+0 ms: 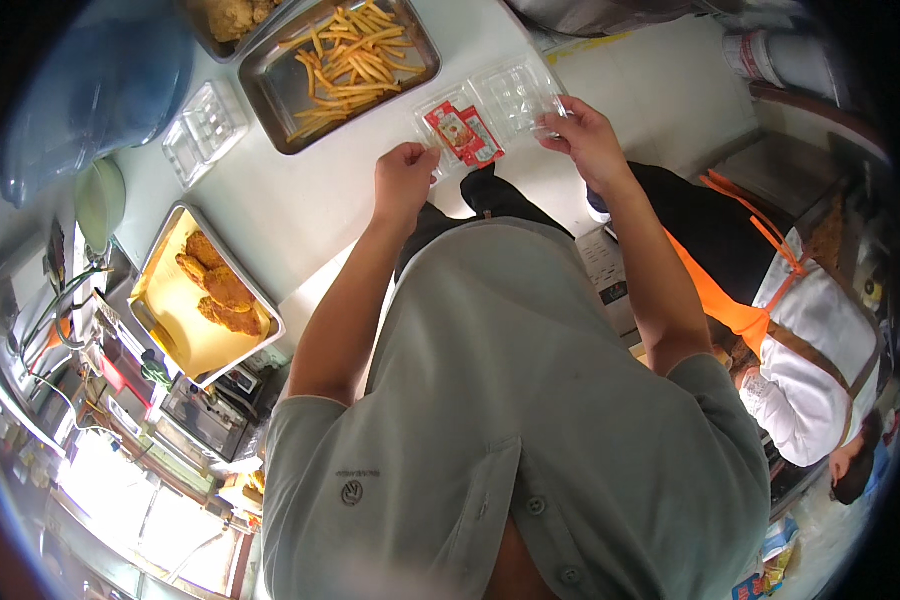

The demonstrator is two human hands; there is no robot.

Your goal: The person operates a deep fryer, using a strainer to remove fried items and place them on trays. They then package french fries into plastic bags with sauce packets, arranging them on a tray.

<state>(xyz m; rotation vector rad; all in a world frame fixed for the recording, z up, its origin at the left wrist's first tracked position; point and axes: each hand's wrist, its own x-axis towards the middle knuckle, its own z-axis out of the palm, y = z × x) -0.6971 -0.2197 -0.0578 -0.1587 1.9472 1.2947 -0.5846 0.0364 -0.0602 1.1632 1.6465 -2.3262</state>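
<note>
A hinged clear plastic container (511,94) lies opened out between my hands, with red printed sachets (461,135) in its left half. My left hand (405,180) pinches the near left edge of that half. The right half's outer edge is between the thumb and fingers of my right hand (589,142). Just beyond, French fries (360,60) lie in a metal tray (283,90). Another clear plastic container (206,131) stands open to the left of the fries.
On the left, a metal tray (187,330) lined with yellowish paper holds several fried breaded pieces (229,289). A tray of fried food (232,19) is at the top. A green bowl (101,202) stands near a blue translucent container (97,90). A person (810,375) with orange straps is close on my right.
</note>
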